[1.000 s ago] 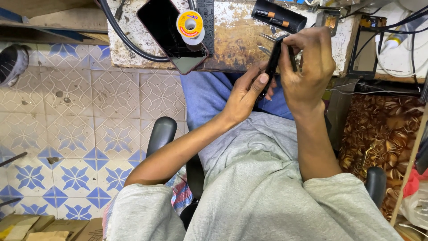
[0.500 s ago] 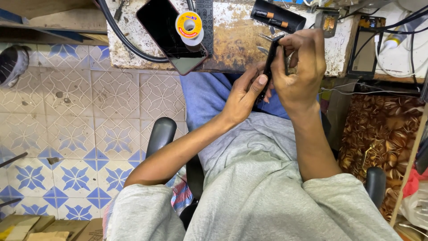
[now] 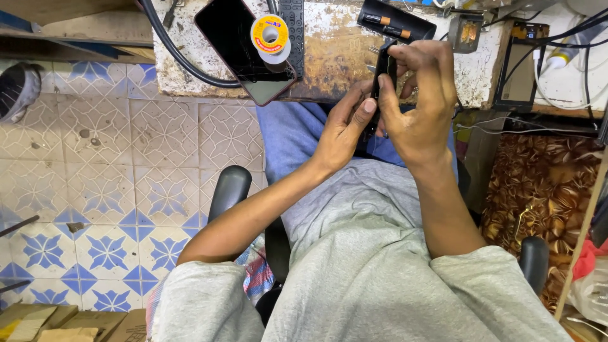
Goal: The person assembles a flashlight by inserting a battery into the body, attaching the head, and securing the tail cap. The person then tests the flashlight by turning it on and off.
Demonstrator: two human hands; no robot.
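Both hands hold a slim black rectangular device (image 3: 384, 79) upright just off the worn bench's (image 3: 335, 57) near edge: right hand (image 3: 421, 104) wrapped around it, left hand's (image 3: 345, 130) fingertips pressing its side.

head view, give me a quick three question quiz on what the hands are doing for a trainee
1. True or false: both hands hold the thin black device.
2. What sits on the dark phone on the bench? A) yellow solder spool B) red cup C) scissors
3. Which hand wraps its fingers over the device's top?

Key:
1. True; the left hand and right hand both grip it.
2. A, the yellow solder spool.
3. The right hand.
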